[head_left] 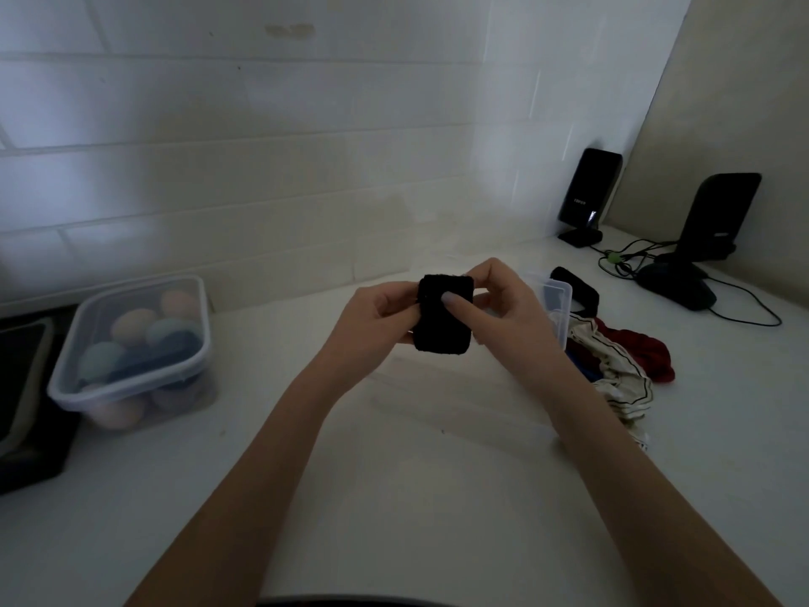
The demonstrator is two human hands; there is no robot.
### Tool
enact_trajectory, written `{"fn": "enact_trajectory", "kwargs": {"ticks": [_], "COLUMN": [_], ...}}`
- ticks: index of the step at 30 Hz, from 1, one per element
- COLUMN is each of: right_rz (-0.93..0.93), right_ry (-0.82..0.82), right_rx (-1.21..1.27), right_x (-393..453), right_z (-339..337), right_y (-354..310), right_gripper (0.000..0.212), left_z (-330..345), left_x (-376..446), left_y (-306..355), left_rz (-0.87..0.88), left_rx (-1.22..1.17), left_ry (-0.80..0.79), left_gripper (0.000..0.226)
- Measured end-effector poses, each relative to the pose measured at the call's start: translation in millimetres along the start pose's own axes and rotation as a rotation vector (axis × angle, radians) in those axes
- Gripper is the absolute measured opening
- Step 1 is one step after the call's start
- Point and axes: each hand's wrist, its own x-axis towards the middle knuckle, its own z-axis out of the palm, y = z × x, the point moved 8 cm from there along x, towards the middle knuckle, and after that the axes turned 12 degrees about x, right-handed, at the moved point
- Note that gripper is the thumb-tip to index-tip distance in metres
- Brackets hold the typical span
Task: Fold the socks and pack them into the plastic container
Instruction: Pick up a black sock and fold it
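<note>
Dim counter [416, 497]: both hands clamp one folded black sock [445, 319] mid-frame.
Loosen your left hand [376, 319] or right hand [499, 308] and it may unroll, short of the plastic container [131, 343] at left.

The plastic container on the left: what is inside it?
The plastic container holds rounded sock bundles in peach, pale green, dark blue and pink, piled in layers. Its cloudy walls and the upper bundles hide whatever lies at the bottom.

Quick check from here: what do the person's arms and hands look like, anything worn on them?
Both forearms are bare, no sleeves in view. The left hand and right hand show no gloves, rings, watch or bracelet. The right hand's fingers have longish pale nails.
</note>
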Motion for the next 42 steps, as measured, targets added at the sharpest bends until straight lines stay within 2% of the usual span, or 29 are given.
{"fn": "enact_trajectory", "kwargs": {"ticks": [4, 7, 10, 18, 24, 29, 35, 42], "right_rz": [0.026, -0.014, -0.032, -0.041, -0.042, 0.038, 0.091, 0.085], "right_ry": [-0.005, -0.040, -0.033, -0.039, -0.114, -0.142, -0.204, -0.220], "right_rx": [0.064, 0.017, 0.025, 0.027, 0.052, 0.066, 0.111, 0.054], "right_x": [-3.8, -4.7, -3.0, -2.2, -4.5, -5.9, -10.1, -8.9], "right_z": [0.2, 3.5, 3.9, 1.1, 11.9, 15.1, 20.6, 22.8], "right_y": [-3.5, -9.9, -10.5, -10.2, -8.9, -4.5, -5.2, -2.5], "right_gripper": [0.027, 0.022, 0.011, 0.006, 0.020, 0.009, 0.016, 0.017], "left_z": [0.3, 1.4, 0.0, 1.3, -4.6, -7.6, -10.5, -9.1], "left_x": [1.7, 0.6, 0.1, -0.6, -3.4, -2.5, -2.9, -2.5], "left_y": [-2.6, -2.6, -5.2, -4.4, 2.9, 4.6, 2.9, 0.3], "left_rz": [-0.066, -0.004, -0.001, -0.005, 0.057, 0.083, 0.079, 0.062], "left_rx": [-0.007, 0.103, 0.161, 0.213, 0.295, 0.353, 0.344, 0.353], "left_ry": [-0.005, -0.012, 0.010, 0.016, 0.112, 0.145, 0.174, 0.181], "left_gripper": [0.026, 0.008, 0.010, 0.013, 0.024, 0.024, 0.023, 0.024]}}
